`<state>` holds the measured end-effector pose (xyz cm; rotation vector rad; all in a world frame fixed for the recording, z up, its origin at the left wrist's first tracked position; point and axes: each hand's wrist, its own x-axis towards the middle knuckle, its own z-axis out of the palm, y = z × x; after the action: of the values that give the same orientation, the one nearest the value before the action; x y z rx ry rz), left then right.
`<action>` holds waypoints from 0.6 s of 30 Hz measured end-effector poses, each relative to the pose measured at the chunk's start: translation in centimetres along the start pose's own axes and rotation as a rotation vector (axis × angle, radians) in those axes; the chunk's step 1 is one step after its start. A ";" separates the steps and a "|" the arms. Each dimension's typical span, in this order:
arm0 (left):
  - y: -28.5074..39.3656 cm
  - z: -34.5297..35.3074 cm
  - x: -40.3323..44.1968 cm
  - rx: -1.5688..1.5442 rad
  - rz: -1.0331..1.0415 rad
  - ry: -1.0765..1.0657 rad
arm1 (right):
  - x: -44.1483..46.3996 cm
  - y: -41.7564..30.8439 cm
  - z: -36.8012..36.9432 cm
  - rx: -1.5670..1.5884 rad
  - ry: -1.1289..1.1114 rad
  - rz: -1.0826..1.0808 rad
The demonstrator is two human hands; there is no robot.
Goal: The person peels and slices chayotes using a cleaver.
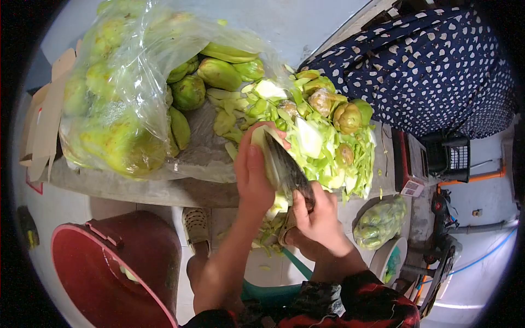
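Taking the middle of the view as the clock's centre, with 12 away from the person, the right hand (319,215) is closed on the near end of a broad, dark knife (291,170) toward 5 o'clock, the blade slanting up to 11. Its handle is mostly covered by the fingers. The left hand (253,177), at the centre, is wrapped around a pale chayote (259,143), thumb along one side and fingertips round the far end; the blade lies against or just beside it, which I cannot tell.

That chayote should be firm and fairly light, stiff enough to take a squeeze, but its bare, wet-looking flesh is likely slippery. The safest hold seems to be around its back and ends, fingers clear of the edge. The knife is best held by the handle alone.

A red bucket (150,246) stands on the floor at 8 o'clock, a filled bag (379,225) at 4. Beyond the hands, on the table (123,187), a peel heap (328,164) spreads at 2 o'clock, loose and soft. Farther, unpeeled chayotes (219,74) lie at 11, probably drier and easier to grip, beside a clear plastic sack (117,117) at 10.
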<state>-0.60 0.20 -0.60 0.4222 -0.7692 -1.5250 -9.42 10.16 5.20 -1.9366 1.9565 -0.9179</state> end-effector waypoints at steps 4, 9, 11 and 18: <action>0.4 -1.1 0.6 -0.079 -0.116 -0.074 | 0.8 1.7 -1.1 0.277 -0.094 0.149; 0.4 -1.4 0.6 -0.250 -0.236 -0.032 | 1.5 1.5 -1.0 0.737 0.042 0.356; 0.3 -1.3 0.6 -0.239 -0.243 -0.039 | 1.6 2.4 -1.1 0.571 0.089 0.297; 1.1 -1.4 1.0 -0.904 -0.561 -0.033 | 1.8 2.8 -1.9 0.541 0.325 0.211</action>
<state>1.01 -1.04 -0.65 -0.0883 0.0916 -2.2155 -12.98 8.69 5.49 -1.3172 1.7663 -1.5751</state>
